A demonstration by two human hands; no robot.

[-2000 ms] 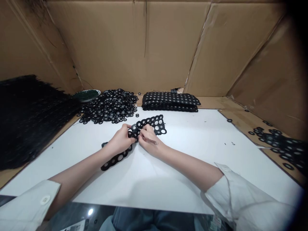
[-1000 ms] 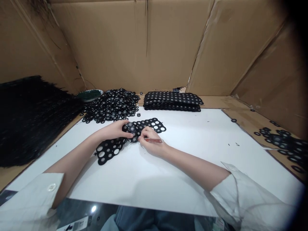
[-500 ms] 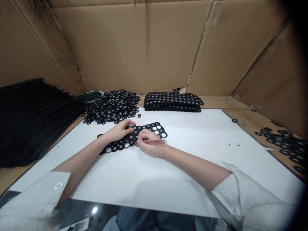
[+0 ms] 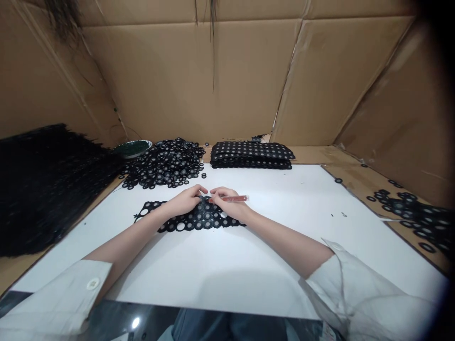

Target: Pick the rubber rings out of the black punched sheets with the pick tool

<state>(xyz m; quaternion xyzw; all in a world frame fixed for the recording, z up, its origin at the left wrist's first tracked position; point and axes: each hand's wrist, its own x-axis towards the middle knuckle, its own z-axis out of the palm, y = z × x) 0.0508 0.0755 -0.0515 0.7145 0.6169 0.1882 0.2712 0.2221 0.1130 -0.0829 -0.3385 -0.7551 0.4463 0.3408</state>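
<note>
A sheet of black rings joined edge to edge (image 4: 204,221) lies on the white board, some rings with white centres. At its far edge, my left hand (image 4: 185,201) is closed, with thumb and fingers on the rings; the fingertips are partly hidden. Close beside it, my right hand (image 4: 227,201) pinches a thin tool with a translucent reddish handle (image 4: 236,198). The tool's tip is at the sheet's far edge, too small to make out. The handle points right, across the back of the hand.
A heap of loose black rings (image 4: 167,163) sits behind left, near a dish of dark green material (image 4: 133,148). Stacked ring sheets (image 4: 252,155) stand at the back. Black strands (image 4: 53,184) are piled left. More rings (image 4: 408,208) lie right. Cardboard walls (image 4: 185,76) surround the white board (image 4: 277,265).
The sheet has turned and now lies more squarely across the board. Both hands have moved to its far edge and come closer together. The camera view has shifted slightly.
</note>
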